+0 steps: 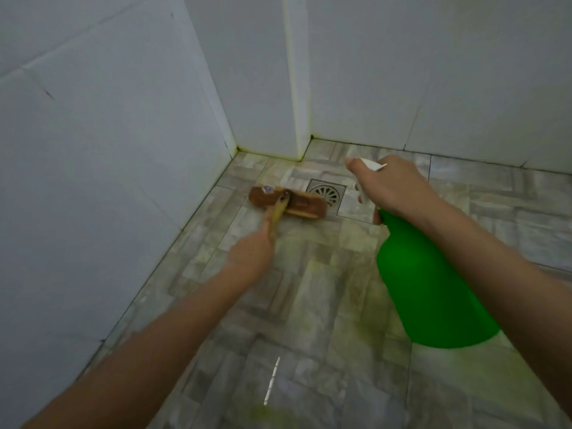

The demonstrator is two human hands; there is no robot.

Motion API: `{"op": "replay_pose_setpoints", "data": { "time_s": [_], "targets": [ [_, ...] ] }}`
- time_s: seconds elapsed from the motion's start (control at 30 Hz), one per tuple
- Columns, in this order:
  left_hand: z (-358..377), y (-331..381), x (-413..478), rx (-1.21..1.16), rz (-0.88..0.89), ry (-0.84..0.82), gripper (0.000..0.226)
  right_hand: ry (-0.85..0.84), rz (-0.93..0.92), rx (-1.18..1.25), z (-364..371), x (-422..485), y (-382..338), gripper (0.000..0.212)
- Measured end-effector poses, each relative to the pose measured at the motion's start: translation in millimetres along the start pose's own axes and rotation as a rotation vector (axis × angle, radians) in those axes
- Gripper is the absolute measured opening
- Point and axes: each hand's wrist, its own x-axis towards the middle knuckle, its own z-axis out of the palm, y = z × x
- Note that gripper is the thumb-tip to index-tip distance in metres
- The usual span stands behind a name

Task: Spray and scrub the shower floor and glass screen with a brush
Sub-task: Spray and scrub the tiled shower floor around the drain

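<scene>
We look down into a corner of the shower floor (325, 305), which is laid with mottled grey tiles and carries a yellowish-green tint in places, most strongly along the grout where it meets the white wall tiles (108, 150). Our left hand (252, 252) reaches forward, its fingers (266, 227) curled round the yellow handle (280, 209) of the brush (288, 202). The brown brush head lies flat on the floor near the corner. It sits just left of the square metal drain (326, 193), with its right end at the drain's near-left edge. Our right hand (390, 187) holds the spray bottle (433, 289) off the floor, to the right of the drain. The fingers wrap the white nozzle head (371, 165), the thumb lies along its top and one fingertip shows below at the trigger. We cannot tell whether the trigger is being pressed. The green body of the bottle hangs down and towards us beneath the wrist, and the nozzle points left towards the drain and the brush. Both forearms are bare and stretch in from the lower edge of the view. A thin bright streak (272, 380) lies on the tiles between them.
</scene>
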Motion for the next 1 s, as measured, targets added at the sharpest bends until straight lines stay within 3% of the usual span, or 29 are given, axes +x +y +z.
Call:
{"op": "replay_pose_setpoints", "data": {
  "time_s": [0.1,0.2,0.43,0.5,0.63,0.87,1.0],
  "targets": [
    [-30,-11,53,0.022,-0.130,0.003,0.061,-0.022,-0.012,-0.017,11,-9,-12,0.051],
    [-53,-26,63,0.038,-0.142,-0.064,0.065,-0.047,-0.024,0.012,19,-17,-22,0.045],
    [-14,-92,-101,-0.041,-0.080,-0.089,0.057,-0.102,-0.092,0.012,38,-24,-43,0.047],
    [-24,-104,-84,0.077,-0.109,-0.079,0.055,-0.126,-0.106,0.022,49,-25,-51,0.047],
    [-45,-100,-27,0.002,-0.202,-0.094,0.056,-0.170,-0.114,0.054,63,-34,-61,0.056],
    [4,-107,-170,-0.119,-0.237,-0.102,0.056,-0.220,-0.122,0.077,64,-40,-47,0.054],
    [-25,-134,-142,0.028,-0.255,-0.147,0.052,-0.244,-0.154,0.027,67,-51,-46,0.059]
  ]
}}
